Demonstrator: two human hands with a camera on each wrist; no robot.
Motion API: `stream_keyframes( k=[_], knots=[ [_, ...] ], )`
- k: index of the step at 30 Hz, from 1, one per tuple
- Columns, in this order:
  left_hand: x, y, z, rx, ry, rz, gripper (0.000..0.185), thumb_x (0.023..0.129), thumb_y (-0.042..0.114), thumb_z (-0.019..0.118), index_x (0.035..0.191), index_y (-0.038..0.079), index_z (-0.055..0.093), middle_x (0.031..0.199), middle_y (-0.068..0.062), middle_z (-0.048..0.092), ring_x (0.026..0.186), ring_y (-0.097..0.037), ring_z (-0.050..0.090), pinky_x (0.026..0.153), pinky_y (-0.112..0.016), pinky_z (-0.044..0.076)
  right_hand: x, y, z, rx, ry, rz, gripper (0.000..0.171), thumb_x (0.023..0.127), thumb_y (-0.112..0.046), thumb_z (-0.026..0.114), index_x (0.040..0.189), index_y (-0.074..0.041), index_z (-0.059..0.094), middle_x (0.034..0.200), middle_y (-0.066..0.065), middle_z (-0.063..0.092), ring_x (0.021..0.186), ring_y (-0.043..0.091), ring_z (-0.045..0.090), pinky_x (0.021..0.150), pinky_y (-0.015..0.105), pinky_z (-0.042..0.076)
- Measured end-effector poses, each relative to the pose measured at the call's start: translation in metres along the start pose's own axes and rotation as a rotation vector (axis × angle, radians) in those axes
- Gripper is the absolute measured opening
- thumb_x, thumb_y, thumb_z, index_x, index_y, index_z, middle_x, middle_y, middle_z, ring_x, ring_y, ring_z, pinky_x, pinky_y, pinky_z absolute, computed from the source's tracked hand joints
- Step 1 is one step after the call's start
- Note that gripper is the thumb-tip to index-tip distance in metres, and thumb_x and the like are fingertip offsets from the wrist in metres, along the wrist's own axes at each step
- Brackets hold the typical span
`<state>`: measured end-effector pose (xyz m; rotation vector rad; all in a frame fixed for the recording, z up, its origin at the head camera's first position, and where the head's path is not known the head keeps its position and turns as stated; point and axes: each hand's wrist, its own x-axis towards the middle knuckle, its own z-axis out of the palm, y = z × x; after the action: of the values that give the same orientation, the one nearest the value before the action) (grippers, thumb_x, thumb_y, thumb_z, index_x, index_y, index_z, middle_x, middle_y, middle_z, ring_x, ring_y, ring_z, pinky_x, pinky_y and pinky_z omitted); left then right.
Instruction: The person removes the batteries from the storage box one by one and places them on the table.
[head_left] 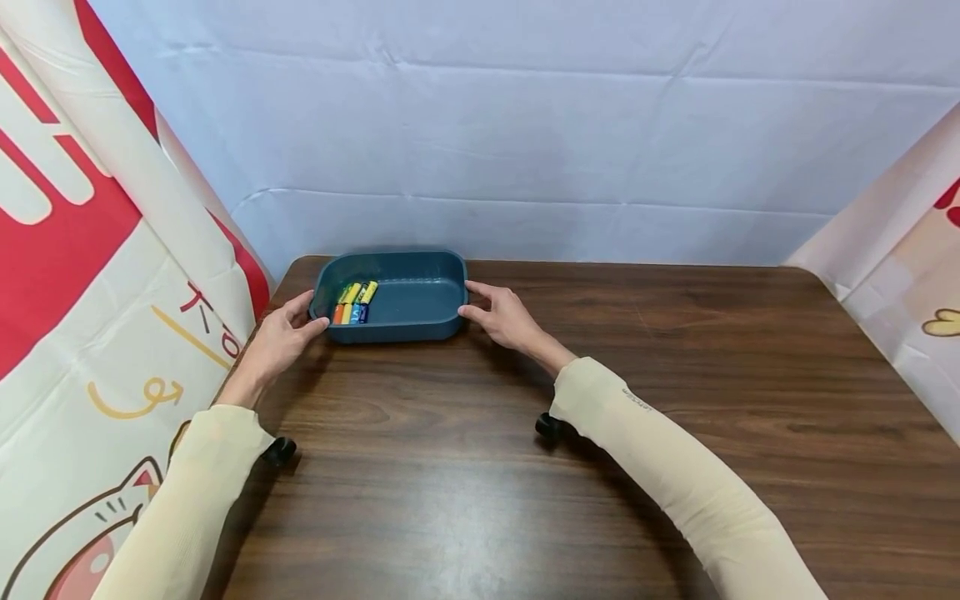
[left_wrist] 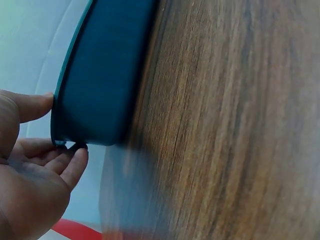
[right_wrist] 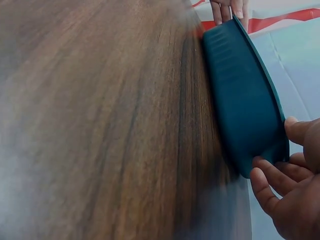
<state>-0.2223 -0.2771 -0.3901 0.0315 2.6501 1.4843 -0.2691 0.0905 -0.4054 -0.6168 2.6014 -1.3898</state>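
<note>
Gripping either end of the dark teal oblong plastic tray (head_left: 420, 327) (coloured batteries (head_left: 353, 303) inside), left hand (head_left: 279, 342) and right hand (head_left: 507, 317) pinch its rim on the brown wooden table (head_left: 600, 467).

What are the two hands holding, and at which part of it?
Both hold the teal tray by its short ends: the left hand at the left rim, the right hand at the right rim, thumbs on top, fingers under the rim.
</note>
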Motion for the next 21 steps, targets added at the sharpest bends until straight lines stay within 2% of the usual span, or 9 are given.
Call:
stream_keyframes(
  k=[2,4,7,10,12,16,21],
  knots=[
    [-0.002,0.000,0.002,0.008,0.002,0.002,0.073,0.107,0.023,0.060,0.165,0.006,0.018,0.162,-0.026,0.033,0.146,-0.040,0.037,0.117,-0.054,0.034,-0.003,0.001,-0.001,-0.004,0.000,0.007,0.061,0.105,-0.025,0.063,0.158,-0.005,0.041,0.093,0.018,0.073,0.064,0.023,0.057,0.061,0.029,0.044],
    [-0.003,0.000,0.004,0.006,0.011,0.008,0.073,0.106,0.023,0.061,0.165,0.006,0.020,0.161,-0.026,0.035,0.146,-0.040,0.039,0.117,-0.053,0.034,-0.005,0.003,-0.001,-0.004,-0.001,0.009,0.062,0.105,-0.025,0.064,0.158,-0.005,0.040,0.111,0.018,0.074,0.082,0.026,0.065,0.065,0.030,0.045],
    [-0.006,-0.001,0.006,0.011,0.021,0.035,0.073,0.106,0.024,0.062,0.164,0.004,0.023,0.160,-0.026,0.037,0.145,-0.039,0.040,0.116,-0.053,0.035,-0.009,0.005,-0.003,-0.006,0.006,0.000,0.062,0.105,-0.026,0.064,0.158,-0.005,0.040,0.121,0.020,0.071,0.107,0.028,0.067,0.071,0.032,0.046],
    [-0.009,0.001,0.009,0.010,0.018,0.061,0.072,0.105,0.023,0.063,0.163,0.002,0.025,0.158,-0.026,0.039,0.143,-0.039,0.042,0.115,-0.053,0.036,-0.016,0.006,-0.006,-0.006,0.016,-0.011,0.062,0.104,-0.025,0.065,0.158,-0.005,0.041,0.125,0.020,0.070,0.119,0.030,0.065,0.074,0.034,0.048],
    [-0.010,0.002,0.011,0.013,0.012,0.072,0.072,0.105,0.023,0.063,0.163,0.002,0.025,0.157,-0.027,0.041,0.142,-0.040,0.044,0.115,-0.053,0.037,-0.020,0.007,-0.008,-0.007,0.021,-0.018,0.061,0.104,-0.025,0.065,0.157,-0.005,0.042,0.134,0.019,0.067,0.123,0.029,0.064,0.077,0.035,0.050],
    [-0.014,0.003,0.016,0.009,0.014,0.077,0.072,0.104,0.023,0.065,0.162,0.002,0.027,0.157,-0.026,0.041,0.141,-0.040,0.046,0.114,-0.052,0.038,-0.028,0.008,-0.010,-0.002,0.026,-0.022,0.062,0.104,-0.025,0.066,0.157,-0.005,0.043,0.135,0.017,0.066,0.121,0.028,0.066,0.080,0.035,0.053],
    [-0.019,0.004,0.022,0.028,0.018,0.082,0.073,0.104,0.024,0.066,0.161,0.000,0.029,0.158,-0.026,0.040,0.140,-0.040,0.046,0.113,-0.052,0.039,-0.038,0.009,-0.014,0.000,0.026,-0.015,0.062,0.103,-0.024,0.066,0.157,-0.005,0.043,0.131,0.017,0.069,0.109,0.027,0.071,0.073,0.034,0.050]
  ],
)
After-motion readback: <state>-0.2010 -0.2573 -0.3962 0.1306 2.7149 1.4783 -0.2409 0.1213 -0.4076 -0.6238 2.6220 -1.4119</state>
